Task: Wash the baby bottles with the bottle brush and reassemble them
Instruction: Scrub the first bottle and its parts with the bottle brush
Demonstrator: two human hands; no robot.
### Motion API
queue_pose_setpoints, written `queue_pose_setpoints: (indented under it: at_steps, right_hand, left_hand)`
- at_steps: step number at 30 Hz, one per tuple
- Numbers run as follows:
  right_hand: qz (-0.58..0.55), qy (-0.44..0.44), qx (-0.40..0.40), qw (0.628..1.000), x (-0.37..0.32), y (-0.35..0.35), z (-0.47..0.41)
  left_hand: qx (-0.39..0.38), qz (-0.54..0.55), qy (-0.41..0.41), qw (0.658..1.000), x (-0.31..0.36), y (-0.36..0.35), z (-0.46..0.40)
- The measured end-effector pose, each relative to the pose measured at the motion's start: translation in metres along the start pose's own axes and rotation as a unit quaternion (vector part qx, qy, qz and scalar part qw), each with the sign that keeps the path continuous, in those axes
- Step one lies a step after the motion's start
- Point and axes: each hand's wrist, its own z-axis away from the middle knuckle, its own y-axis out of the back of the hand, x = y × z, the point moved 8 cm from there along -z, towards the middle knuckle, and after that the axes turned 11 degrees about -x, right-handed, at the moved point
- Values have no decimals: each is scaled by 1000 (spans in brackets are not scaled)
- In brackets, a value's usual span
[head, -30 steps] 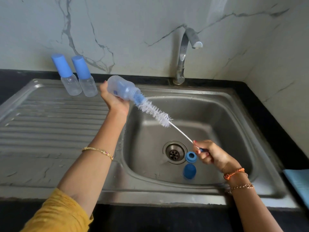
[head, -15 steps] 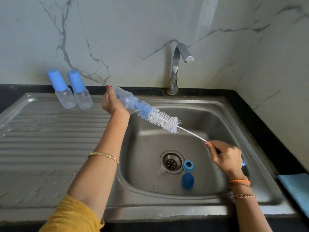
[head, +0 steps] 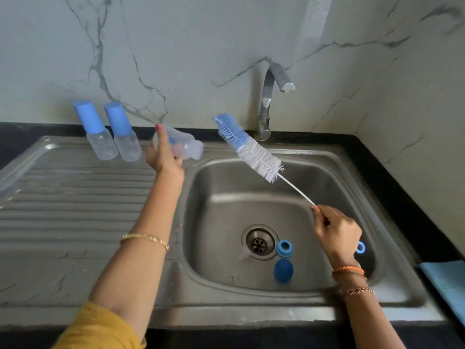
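My left hand (head: 164,157) grips a clear open baby bottle (head: 187,148), held on its side above the sink's left rim with its mouth toward the right. My right hand (head: 336,231) grips the handle of the bottle brush (head: 251,149). The brush's blue and white bristles hang free in the air to the right of the bottle, apart from it. A blue screw ring (head: 284,248) and a blue cap (head: 283,270) lie in the basin next to the drain (head: 260,241). Two capped bottles (head: 100,133) (head: 124,134) stand at the back of the drainboard.
The steel sink (head: 251,311) has a ribbed drainboard (head: 75,202) on the left and a tap (head: 270,102) at the back, with no water running. A blue cloth (head: 446,285) lies at the right edge. Marble wall behind and to the right.
The brush has come fully out of the bottle and moved right. My left hand has shifted the bottle slightly left, away from it.
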Motion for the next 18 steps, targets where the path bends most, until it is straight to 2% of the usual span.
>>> queue_pose_setpoints:
  at_steps: [5,8,11,15,18]
  right_hand:
    - [-36,-67,-126,989,3,-22,-14]
    - [-15,-66,-191,979,6,-35,-27]
    - [24,-51,-234,971,11,-47,-27]
    - [-10,-70,-306,949,23,-59,-14]
    - [-5,-64,-309,949,28,-59,-17]
  left_hand:
    - [-54,-103,120,986,-62,11,24]
    - [-98,-216,174,956,-93,14,37]
    - [-139,-344,197,907,-119,22,46]
    - [-155,-491,238,824,-151,45,57]
    - [-170,-572,259,760,-177,67,62]
